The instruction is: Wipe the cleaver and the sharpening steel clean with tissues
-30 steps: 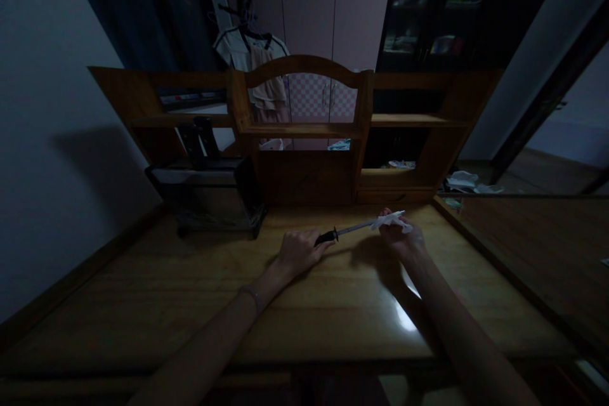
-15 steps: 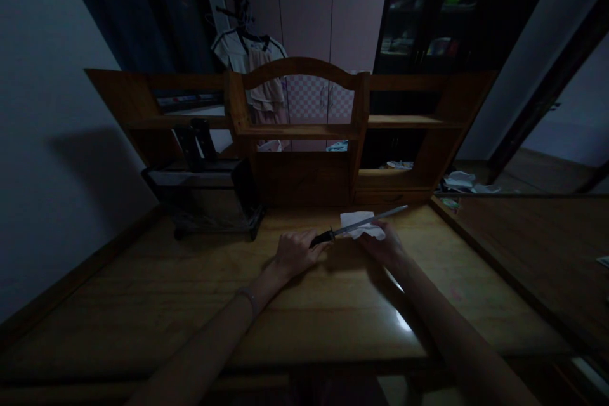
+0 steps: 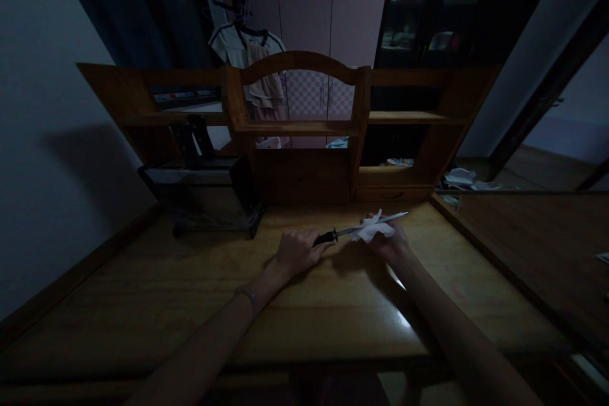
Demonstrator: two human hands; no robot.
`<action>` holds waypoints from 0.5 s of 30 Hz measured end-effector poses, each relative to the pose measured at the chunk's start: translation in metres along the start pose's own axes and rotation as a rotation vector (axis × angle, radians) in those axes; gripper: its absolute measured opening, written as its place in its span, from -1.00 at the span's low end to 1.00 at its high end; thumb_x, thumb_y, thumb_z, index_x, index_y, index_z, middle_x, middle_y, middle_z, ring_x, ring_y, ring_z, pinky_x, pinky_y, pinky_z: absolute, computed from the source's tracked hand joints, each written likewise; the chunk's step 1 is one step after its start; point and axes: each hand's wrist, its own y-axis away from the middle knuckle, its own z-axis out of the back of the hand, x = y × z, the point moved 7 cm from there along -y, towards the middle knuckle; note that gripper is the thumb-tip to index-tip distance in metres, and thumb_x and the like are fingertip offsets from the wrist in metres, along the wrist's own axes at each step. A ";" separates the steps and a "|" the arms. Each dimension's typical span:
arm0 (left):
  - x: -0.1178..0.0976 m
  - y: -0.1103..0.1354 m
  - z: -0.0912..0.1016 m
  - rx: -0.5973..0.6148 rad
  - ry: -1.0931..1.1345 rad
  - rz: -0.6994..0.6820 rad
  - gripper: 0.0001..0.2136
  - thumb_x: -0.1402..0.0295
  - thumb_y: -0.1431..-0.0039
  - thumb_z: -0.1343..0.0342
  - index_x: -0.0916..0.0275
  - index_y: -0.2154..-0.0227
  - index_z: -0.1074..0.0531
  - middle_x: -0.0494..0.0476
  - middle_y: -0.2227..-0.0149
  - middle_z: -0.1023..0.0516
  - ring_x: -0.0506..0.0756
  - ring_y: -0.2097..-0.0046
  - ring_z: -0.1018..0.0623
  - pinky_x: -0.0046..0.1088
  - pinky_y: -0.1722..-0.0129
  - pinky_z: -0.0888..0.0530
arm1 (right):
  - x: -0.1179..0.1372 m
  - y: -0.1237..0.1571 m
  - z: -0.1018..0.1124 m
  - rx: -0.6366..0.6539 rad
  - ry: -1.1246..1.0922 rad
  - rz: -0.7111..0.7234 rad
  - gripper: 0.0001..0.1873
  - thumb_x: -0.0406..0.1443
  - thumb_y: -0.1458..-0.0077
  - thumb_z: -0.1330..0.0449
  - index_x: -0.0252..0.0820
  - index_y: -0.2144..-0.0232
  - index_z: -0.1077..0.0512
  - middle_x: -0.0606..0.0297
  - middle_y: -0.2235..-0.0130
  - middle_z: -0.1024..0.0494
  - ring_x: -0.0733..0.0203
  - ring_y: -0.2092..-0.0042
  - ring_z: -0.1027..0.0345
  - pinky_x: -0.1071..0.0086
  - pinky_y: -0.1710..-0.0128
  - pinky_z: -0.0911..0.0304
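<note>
I have the left hand (image 3: pixel 298 252) clenched round the black handle (image 3: pixel 325 239) of a honing steel (image 3: pixel 345 231), above the wooden desk (image 3: pixel 295 323). My right hand (image 3: pixel 394 247) grasps a white tissue (image 3: pixel 373 231) against its rod. 2 dark handles (image 3: pixel 203 137) rise from the knife holder (image 3: pixel 202 203).

Free room over desk (image 3: pixel 309 323) front; black-handled tool (image 3: pixel 325 239) bars gap between hands (image 3: pixel 297 250); rack (image 3: pixel 204 203) blocks left rear.
</note>
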 end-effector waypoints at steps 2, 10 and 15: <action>-0.001 0.000 0.000 0.004 0.011 -0.020 -0.56 -0.05 -0.24 0.09 0.22 0.37 -0.47 0.20 0.40 -0.59 0.14 0.38 -0.54 -0.41 0.43 -0.23 | 0.003 -0.001 -0.001 0.000 -0.052 0.015 -0.87 -0.39 -0.08 0.03 -0.14 0.43 -0.29 0.27 0.49 -0.42 0.18 0.45 -0.39 0.31 0.43 -0.43; -0.005 0.001 0.003 0.007 -0.012 -0.072 -0.58 -0.03 -0.25 0.08 0.22 0.38 -0.45 0.19 0.40 -0.58 0.13 0.38 -0.52 -0.39 0.41 -0.25 | 0.030 -0.005 0.007 0.046 -0.258 0.140 -0.80 -0.37 -0.12 0.13 -0.12 0.54 -0.11 0.41 0.58 -0.13 0.31 0.61 -0.09 0.44 0.61 -0.22; -0.006 0.000 0.003 0.010 -0.018 -0.096 -0.60 -0.01 -0.25 0.07 0.23 0.37 -0.45 0.21 0.40 -0.57 0.12 0.40 -0.51 -0.39 0.42 -0.24 | 0.045 -0.005 0.019 0.046 -0.227 0.196 -0.81 -0.33 -0.08 0.14 -0.14 0.57 -0.06 0.42 0.61 -0.06 0.33 0.61 -0.04 0.48 0.63 -0.17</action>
